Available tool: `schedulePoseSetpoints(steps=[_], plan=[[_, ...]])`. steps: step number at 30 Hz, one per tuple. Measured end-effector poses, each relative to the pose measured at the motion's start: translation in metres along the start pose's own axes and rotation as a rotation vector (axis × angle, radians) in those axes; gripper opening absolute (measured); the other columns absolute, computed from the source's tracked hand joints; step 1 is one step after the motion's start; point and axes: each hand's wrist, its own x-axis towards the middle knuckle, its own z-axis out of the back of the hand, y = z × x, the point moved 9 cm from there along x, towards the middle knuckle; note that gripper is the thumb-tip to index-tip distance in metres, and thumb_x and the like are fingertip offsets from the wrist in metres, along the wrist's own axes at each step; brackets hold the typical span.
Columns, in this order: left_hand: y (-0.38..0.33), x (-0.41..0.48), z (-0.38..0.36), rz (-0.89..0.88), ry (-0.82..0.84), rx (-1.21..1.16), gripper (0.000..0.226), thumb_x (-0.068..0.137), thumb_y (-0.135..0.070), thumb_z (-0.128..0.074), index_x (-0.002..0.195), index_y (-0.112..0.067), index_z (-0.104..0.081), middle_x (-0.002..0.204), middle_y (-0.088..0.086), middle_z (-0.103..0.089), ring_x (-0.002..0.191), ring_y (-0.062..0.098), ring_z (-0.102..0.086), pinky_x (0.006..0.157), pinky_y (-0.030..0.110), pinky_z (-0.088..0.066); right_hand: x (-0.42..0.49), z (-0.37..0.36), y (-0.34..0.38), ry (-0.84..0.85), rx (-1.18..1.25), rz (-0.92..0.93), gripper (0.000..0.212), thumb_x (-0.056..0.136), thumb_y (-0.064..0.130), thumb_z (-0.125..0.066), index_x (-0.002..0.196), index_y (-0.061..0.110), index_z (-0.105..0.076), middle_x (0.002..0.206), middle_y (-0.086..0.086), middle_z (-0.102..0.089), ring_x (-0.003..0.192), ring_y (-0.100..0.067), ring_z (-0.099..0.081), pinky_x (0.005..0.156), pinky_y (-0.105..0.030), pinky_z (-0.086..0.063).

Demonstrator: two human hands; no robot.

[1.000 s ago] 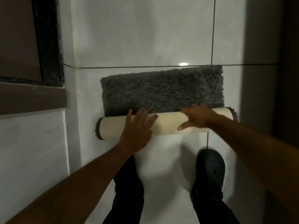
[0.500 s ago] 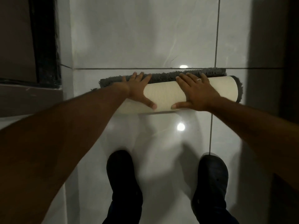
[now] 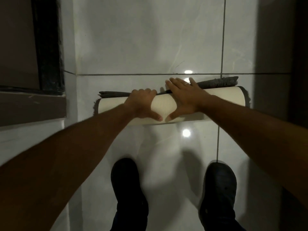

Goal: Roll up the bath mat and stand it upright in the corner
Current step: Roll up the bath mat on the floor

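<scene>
The bath mat (image 3: 221, 99) lies on the white tiled floor as a thick roll, cream ribbed backing outward, grey pile showing at both ends. Only a narrow grey strip (image 3: 216, 81) of its far edge is still flat behind the roll. My left hand (image 3: 141, 104) curls over the roll's top left of centre, fingers wrapped on it. My right hand (image 3: 185, 97) presses flat on the roll just beside it, fingers spread over the far edge, thumbs nearly touching.
A dark door frame (image 3: 46, 45) and brown step (image 3: 31, 107) stand at the left. A dark wall or door edge (image 3: 296, 64) runs down the right. My two black shoes (image 3: 128, 184) (image 3: 218, 185) stand on the tiles (image 3: 150, 39) near the roll.
The roll has grown and travelled away from me over the flat grey pile, which shrank from a wide patch to a thin strip. Both hands moved closer together on it.
</scene>
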Motion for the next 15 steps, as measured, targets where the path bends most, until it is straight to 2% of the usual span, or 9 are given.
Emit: schedulePoseSetpoints(steps=[1,3,6,8,10,11,13,14,15], plan=[[-0.007,-0.009,0.002,-0.029,-0.079,0.058,0.096,0.056,-0.081,-0.069,0.123,-0.014,-0.052,0.117,0.008,-0.064,0.099,0.028,-0.062,0.087,0.045,-0.049,0.002,-0.002,0.006,0.037,0.0,-0.015,0.132,0.061,0.08,-0.067,0.156,0.015,-0.001,0.165,-0.014,-0.016,0.15,-0.033,-0.019,0.119,-0.061,-0.012],[-0.016,-0.026,0.004,-0.051,-0.175,0.147,0.09,0.064,-0.078,-0.066,0.123,-0.012,-0.054,0.118,0.009,-0.065,0.101,0.029,-0.062,0.089,0.045,-0.046,0.002,-0.003,0.017,0.074,-0.021,-0.017,0.119,0.062,0.074,-0.072,0.153,0.017,-0.02,0.152,-0.013,-0.041,0.136,-0.033,-0.042,0.113,-0.054,-0.031],[-0.022,-0.051,0.027,-0.058,-0.275,0.211,0.086,0.067,-0.074,-0.066,0.128,-0.014,-0.054,0.125,0.008,-0.064,0.115,0.029,-0.057,0.103,0.052,-0.035,-0.009,0.01,0.031,0.027,0.052,-0.014,0.096,0.063,0.066,-0.077,0.139,0.019,-0.042,0.132,-0.01,-0.058,0.116,-0.028,-0.055,0.099,-0.047,-0.046],[-0.028,-0.072,0.058,-0.061,-0.412,0.238,0.089,0.069,-0.074,-0.064,0.136,-0.018,-0.05,0.139,0.009,-0.056,0.136,0.03,-0.043,0.112,0.065,-0.019,-0.023,0.027,0.032,-0.011,0.214,-0.059,0.089,0.064,0.061,-0.079,0.135,0.019,-0.046,0.127,-0.009,-0.061,0.112,-0.028,-0.056,0.094,-0.047,-0.049],[-0.021,-0.099,0.105,0.106,-0.6,0.131,0.096,0.073,-0.077,-0.057,0.148,-0.022,-0.034,0.156,0.012,-0.034,0.149,0.033,-0.018,0.116,0.065,0.0,-0.041,0.055,0.027,-0.025,0.376,-0.129,0.087,0.062,0.058,-0.081,0.133,0.019,-0.048,0.125,-0.008,-0.062,0.109,-0.026,-0.057,0.09,-0.044,-0.051],[-0.008,-0.115,0.121,0.273,-0.712,-0.048,0.1,0.075,-0.077,-0.056,0.153,-0.023,-0.024,0.161,0.013,-0.022,0.15,0.034,-0.01,0.117,0.061,0.005,-0.048,0.064,0.022,-0.027,0.456,-0.159,0.088,0.061,0.057,-0.083,0.133,0.019,-0.049,0.125,-0.007,-0.062,0.109,-0.025,-0.058,0.087,-0.041,-0.051],[0.02,-0.159,0.155,0.651,-0.949,-0.588,0.109,0.073,-0.071,-0.066,0.155,-0.023,-0.012,0.163,0.014,-0.013,0.15,0.033,-0.011,0.118,0.059,-0.006,-0.069,0.103,0.014,-0.057,0.598,-0.189,0.089,0.06,0.053,-0.086,0.133,0.019,-0.049,0.126,-0.005,-0.061,0.108,-0.024,-0.058,0.082,-0.035,-0.046],[0.026,-0.169,0.159,0.765,-0.994,-0.968,0.113,0.071,-0.067,-0.072,0.155,-0.025,-0.009,0.163,0.012,-0.013,0.148,0.031,-0.016,0.118,0.057,-0.016,-0.079,0.122,0.011,-0.067,0.66,-0.2,0.09,0.059,0.052,-0.087,0.133,0.02,-0.048,0.126,-0.004,-0.061,0.106,-0.022,-0.057,0.081,-0.033,-0.044],[0.02,-0.164,0.163,0.771,-0.941,-1.377,0.113,0.069,-0.065,-0.075,0.154,-0.029,-0.009,0.162,0.009,-0.018,0.147,0.029,-0.023,0.117,0.054,-0.023,-0.088,0.144,0.008,-0.077,0.706,-0.205,0.09,0.059,0.051,-0.088,0.133,0.02,-0.047,0.124,-0.002,-0.06,0.103,-0.019,-0.056,0.08,-0.032,-0.044]])
